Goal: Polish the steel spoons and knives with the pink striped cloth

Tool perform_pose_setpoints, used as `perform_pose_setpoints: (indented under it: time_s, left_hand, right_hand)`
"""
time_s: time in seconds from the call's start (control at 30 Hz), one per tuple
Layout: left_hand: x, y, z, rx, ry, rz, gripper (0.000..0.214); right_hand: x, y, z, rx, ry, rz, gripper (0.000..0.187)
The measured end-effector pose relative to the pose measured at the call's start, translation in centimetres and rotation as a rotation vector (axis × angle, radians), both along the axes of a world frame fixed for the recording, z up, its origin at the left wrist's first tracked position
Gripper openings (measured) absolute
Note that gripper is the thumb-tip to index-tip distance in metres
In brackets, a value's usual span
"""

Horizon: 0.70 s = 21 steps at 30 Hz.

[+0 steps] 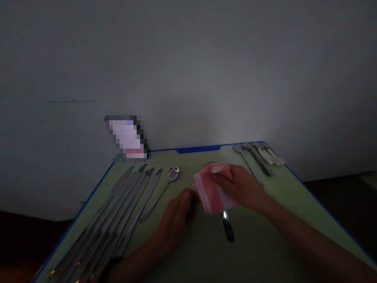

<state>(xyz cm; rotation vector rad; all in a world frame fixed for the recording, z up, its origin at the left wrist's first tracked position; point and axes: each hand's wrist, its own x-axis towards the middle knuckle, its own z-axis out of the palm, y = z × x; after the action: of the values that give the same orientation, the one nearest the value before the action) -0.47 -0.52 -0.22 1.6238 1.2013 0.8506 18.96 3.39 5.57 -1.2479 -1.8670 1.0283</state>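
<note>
My right hand [244, 186] grips a folded pink cloth [215, 188] with white stripes. Beneath the cloth lies a utensil whose black-ended handle [227, 228] points toward me; its head is mostly covered, so its kind cannot be told. My left hand [178, 210] rests on the table just left of the cloth, its fingers curled in and nothing visible in them. Left of that hand is a shiny spoon [173, 173], bowl pointing away. Several table knives [141, 204] lie side by side farther left, partly behind my left forearm.
The light green table [265, 243] has a blue edge and stands against a grey wall [188, 70]. A blurred-out phone-like device [126, 135] leans at the back left. At the back right are several spoons [247, 163] and white-handled cutlery [269, 155].
</note>
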Motion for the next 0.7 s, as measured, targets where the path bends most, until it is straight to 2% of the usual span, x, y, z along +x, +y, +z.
perform_pose_setpoints:
  time_s: [0.07, 0.13, 0.23, 0.33, 0.5, 0.7]
  left_hand:
    - [0.0, -0.3, 0.4, 0.014, 0.002, -0.095, 0.038]
    - [0.1, -0.7, 1.0, 0.058, 0.077, -0.220, 0.028]
    - [0.2, -1.1, 1.5, 0.077, 0.208, -0.362, 0.020]
    - [0.3, -1.0, 1.2, 0.035, 0.212, -0.376, 0.030]
    - [0.4, -0.4, 0.2, -0.108, 0.073, -0.203, 0.039]
    - [0.7, -0.4, 0.4, -0.188, 0.016, -0.110, 0.043]
  right_hand:
    - [-0.4, 0.4, -1.0, -0.058, 0.303, -0.188, 0.036]
    - [-1.0, 0.7, -2.1, -0.144, 0.603, -0.309, 0.041]
    - [-1.9, 0.8, -3.5, -0.243, 0.893, -0.367, 0.040]
    - [-2.3, 0.8, -4.4, -0.262, 0.973, -0.359, 0.034]
    - [-2.2, 1.0, -5.5, -0.288, 1.032, -0.351, 0.030]
    - [-1.7, 1.5, -7.3, -0.483, 1.021, -0.218, 0.025]
